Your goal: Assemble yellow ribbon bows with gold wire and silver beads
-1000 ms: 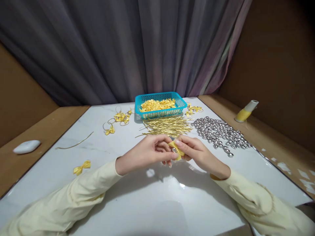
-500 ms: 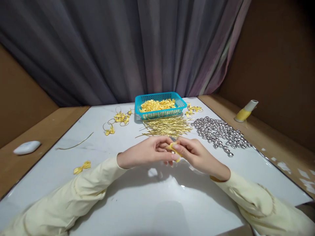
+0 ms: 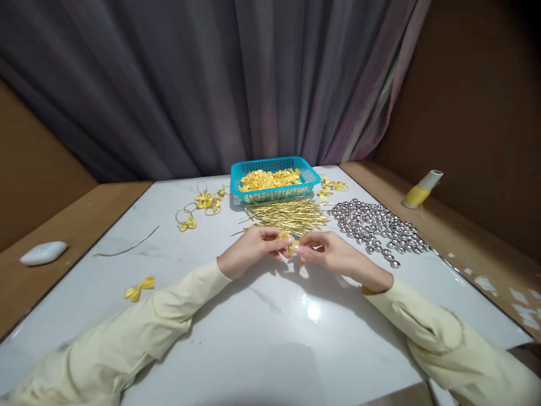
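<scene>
A small yellow ribbon bow (image 3: pixel 292 247) is pinched between my two hands over the middle of the white table. My left hand (image 3: pixel 260 246) grips its left side, thumb across the front. The fingertips of my right hand (image 3: pixel 332 256) close on its right side. Fingers cover much of the bow, so its middle is hard to make out. Just beyond my hands lies a heap of gold wire ties (image 3: pixel 287 216). Off to the left, another yellow bow (image 3: pixel 140 288) and a single gold tie (image 3: pixel 127 248) rest on the table.
A blue basket (image 3: pixel 275 197) of yellow bows stands at the back. Silver beads (image 3: pixel 376 225) spread to the right. Bows with looped ties (image 3: pixel 208 201) lie back left, others (image 3: pixel 333 186) back right. A yellow thread cone (image 3: pixel 421 190) and a white object (image 3: pixel 44 253) flank the marble-patterned table (image 3: pixel 236 338).
My left hand has shifted slightly right and up. The bow now sits turned between both hands' fingertips, a little farther left and higher.
</scene>
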{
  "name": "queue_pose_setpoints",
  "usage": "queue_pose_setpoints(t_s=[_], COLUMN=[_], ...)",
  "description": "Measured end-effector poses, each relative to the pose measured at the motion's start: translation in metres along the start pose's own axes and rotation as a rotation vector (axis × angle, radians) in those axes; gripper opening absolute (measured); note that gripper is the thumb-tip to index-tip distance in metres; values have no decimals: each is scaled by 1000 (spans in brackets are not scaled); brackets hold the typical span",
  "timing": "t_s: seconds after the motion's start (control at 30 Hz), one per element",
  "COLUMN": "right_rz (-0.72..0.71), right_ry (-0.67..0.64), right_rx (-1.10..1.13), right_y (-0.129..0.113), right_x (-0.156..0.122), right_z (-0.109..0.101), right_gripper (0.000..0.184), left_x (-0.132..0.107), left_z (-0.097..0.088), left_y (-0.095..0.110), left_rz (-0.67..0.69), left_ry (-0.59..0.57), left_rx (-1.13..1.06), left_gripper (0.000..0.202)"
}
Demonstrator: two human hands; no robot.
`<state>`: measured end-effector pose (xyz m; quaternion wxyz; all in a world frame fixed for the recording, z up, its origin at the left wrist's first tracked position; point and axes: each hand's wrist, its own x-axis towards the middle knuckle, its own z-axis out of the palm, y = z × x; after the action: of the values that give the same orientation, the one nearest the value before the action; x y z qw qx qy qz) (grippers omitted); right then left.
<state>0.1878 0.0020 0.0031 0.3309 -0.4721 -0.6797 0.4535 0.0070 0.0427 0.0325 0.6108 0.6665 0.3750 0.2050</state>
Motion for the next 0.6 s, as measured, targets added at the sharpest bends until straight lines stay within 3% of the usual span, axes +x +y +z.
queue_pose_setpoints(t_s=[0.1, 0.33, 0.6], right_rz=[5, -120, -96], right_ry=[-109, -16, 21], right_rx=[-38, -156, -236], right_y=[5, 11, 21], right_x=[1, 2, 9], right_z=[6, 18, 27], right_gripper=[28, 29, 26], left_x=[6, 15, 23], left_z=[-2, -1, -1], left_y=[-12, -37, -43], left_rz=[-8, -59, -74], left_ry=[55, 128, 138], left_rx=[-159, -355, -511], left_gripper=[22, 20, 13])
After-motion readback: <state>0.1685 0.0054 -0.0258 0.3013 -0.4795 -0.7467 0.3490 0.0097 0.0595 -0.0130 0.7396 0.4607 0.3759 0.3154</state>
